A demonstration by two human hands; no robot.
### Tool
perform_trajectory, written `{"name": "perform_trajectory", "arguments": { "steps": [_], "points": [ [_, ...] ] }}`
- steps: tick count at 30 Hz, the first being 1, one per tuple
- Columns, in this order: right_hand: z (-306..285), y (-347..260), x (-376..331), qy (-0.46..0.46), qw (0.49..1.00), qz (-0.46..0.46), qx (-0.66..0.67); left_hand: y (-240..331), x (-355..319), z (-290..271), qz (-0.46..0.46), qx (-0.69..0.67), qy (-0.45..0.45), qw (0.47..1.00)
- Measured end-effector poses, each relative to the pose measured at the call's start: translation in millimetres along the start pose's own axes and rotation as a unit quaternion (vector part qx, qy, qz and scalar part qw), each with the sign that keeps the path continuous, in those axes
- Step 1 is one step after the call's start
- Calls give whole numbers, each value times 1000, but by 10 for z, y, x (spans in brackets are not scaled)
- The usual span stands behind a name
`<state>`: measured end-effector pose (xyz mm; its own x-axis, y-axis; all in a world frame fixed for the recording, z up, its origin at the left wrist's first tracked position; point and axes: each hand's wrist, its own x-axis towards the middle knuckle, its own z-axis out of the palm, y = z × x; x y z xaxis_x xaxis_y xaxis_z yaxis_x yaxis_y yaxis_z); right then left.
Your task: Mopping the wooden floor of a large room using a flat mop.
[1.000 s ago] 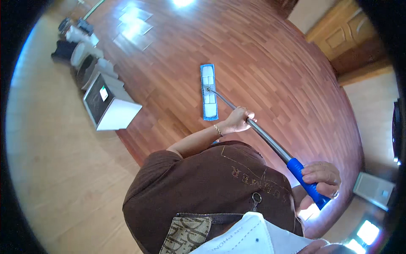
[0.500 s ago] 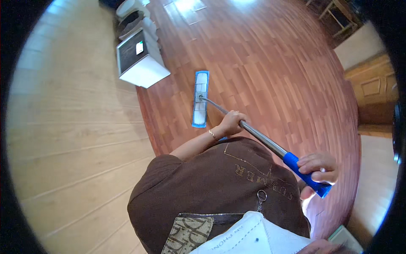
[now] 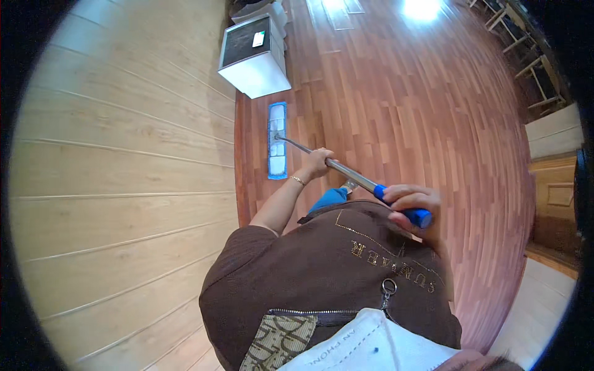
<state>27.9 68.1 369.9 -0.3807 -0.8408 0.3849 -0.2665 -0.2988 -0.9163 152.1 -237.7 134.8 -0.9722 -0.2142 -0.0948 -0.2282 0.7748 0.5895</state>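
A flat mop (image 3: 277, 162) with a blue-edged, whitish rectangular head lies flat on the wood floor, ahead and left of me. Its metal pole slants back to the right toward my body. My left hand (image 3: 318, 163) is wrapped around the pole partway up, a thin bracelet on the wrist. Around the blue grip at the pole's upper end, my right hand (image 3: 413, 205) is closed, with the tip of the grip poking out below the fingers.
A pale plank wall (image 3: 136, 204) runs along the left. Past the mop head, against that wall, stands a white box-shaped cabinet (image 3: 257, 77) with a dark top. Wooden chairs or stools (image 3: 538, 80) line the far right, with a wooden door (image 3: 557, 201) nearer.
The mop head has shifted left toward the wall and now lies just short of the white cabinet. Both hands have moved left, the right one also forward. My foot now shows.
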Motion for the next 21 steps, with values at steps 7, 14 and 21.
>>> {"name": "perform_trajectory", "arguments": {
  "steps": [7,14,21],
  "points": [
    [675,514,123,1,999,34,36,-881,-360,-116,-12,63,68,996],
    [628,885,-93,-60,986,125,97,-1160,-450,280,-89,81,135,984],
    [265,388,-367,8,986,159,45,-735,-155,564,-16,58,110,992]
  ]
}}
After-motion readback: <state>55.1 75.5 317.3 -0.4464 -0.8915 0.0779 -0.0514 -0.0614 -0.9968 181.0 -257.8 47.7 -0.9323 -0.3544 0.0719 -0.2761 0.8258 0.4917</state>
